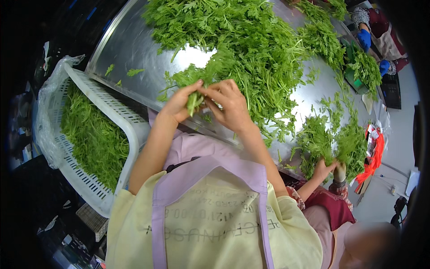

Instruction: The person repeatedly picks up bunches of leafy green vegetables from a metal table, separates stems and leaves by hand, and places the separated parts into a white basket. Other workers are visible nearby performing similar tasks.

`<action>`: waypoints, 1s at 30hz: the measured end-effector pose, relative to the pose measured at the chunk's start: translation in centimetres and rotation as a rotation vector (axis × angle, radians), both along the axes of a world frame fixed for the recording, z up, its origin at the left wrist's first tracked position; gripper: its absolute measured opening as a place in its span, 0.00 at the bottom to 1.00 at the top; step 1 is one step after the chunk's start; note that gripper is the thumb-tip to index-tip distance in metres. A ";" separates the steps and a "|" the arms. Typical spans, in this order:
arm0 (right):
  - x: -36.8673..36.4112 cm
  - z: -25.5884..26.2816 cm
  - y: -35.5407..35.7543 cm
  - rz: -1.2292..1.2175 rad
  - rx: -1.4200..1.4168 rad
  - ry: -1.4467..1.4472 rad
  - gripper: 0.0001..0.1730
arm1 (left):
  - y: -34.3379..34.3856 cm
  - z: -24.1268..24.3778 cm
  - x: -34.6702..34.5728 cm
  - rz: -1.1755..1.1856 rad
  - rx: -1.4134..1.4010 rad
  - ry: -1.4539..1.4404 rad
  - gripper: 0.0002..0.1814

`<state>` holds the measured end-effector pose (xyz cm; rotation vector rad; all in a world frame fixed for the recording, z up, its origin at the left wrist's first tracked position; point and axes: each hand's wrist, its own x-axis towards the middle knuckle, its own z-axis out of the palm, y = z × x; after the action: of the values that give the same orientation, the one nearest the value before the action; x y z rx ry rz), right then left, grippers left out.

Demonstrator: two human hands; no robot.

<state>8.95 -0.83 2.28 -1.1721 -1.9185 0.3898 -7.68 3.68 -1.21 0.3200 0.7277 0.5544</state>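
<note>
Over the near edge of a stainless steel table (134,84), my left hand (183,99) grips a small bunch of leafy greens (194,101) by its pale cut stems. The bunch's feathery tops point away from me. My right hand (228,102) is at the same bunch, thumb and fingertips pinching at its stems from the right side. Just beyond both hands spreads a large heap of the same greens (255,50), with stems showing along its right flank. Part of the bunch is blurred.
To my left stands a white perforated plastic basket (129,126) holding many greens, with clear plastic film (50,111) over its far side. A co-worker's hands (324,171) hold greens at my right. Farther off, a person in blue gloves (364,40) handles greens at a green container (356,80).
</note>
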 end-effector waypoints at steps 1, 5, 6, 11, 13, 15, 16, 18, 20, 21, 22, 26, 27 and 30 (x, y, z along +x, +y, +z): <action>0.1 -0.2 0.4 0.010 -0.021 0.114 0.17 | 0.3 1.3 -0.1 0.062 -0.003 0.070 0.12; 1.4 -0.1 -0.1 -0.051 -0.502 0.290 0.17 | 2.1 3.0 -3.0 0.258 0.094 0.264 0.10; 1.9 -1.0 -0.3 -0.070 -0.579 0.135 0.16 | 2.6 2.7 -4.4 0.264 0.084 0.086 0.10; -0.3 -5.4 -0.4 0.040 -0.810 -0.349 0.22 | 3.1 3.0 -6.5 0.348 0.112 -0.059 0.11; -2.5 -6.7 0.5 0.077 -0.316 -0.014 0.23 | 3.2 3.4 -6.2 0.362 0.081 -0.053 0.12; -3.5 -6.2 1.2 0.098 -0.320 0.016 0.21 | 3.1 3.6 -6.1 0.341 0.113 -0.106 0.13; -3.6 -5.6 1.6 0.111 -0.321 0.029 0.21 | 2.8 3.5 -6.2 0.362 0.118 -0.069 0.13; -2.2 -4.1 2.3 0.094 -0.520 0.009 0.18 | 2.0 3.1 -6.7 0.412 0.124 0.004 0.12; -0.6 -2.5 2.8 -0.005 -0.626 -0.017 0.14 | 1.9 2.8 -6.8 0.457 0.148 -0.041 0.12; -0.1 -2.6 3.3 -0.072 -0.538 -0.057 0.11 | 2.0 2.9 -6.8 0.475 0.164 -0.063 0.11; -0.2 -2.5 3.8 -0.076 -0.511 -0.074 0.10 | 1.9 3.0 -7.0 0.484 0.159 -0.065 0.11; -2.8 -3.6 6.9 -0.020 -0.310 -0.226 0.08 | 1.7 3.3 -7.4 0.501 0.131 -0.053 0.10; -3.9 -3.9 7.6 -0.044 -0.270 -0.238 0.09 | 1.4 3.1 -7.5 0.502 0.117 -0.024 0.11; -5.5 -6.4 9.8 -0.065 -0.017 -0.415 0.14 | 0.9 2.9 -7.7 0.514 0.130 0.038 0.12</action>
<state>3.49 9.00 -4.13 -1.4064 -2.2233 0.1328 -15.39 4.63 1.67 0.2633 0.8154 1.0876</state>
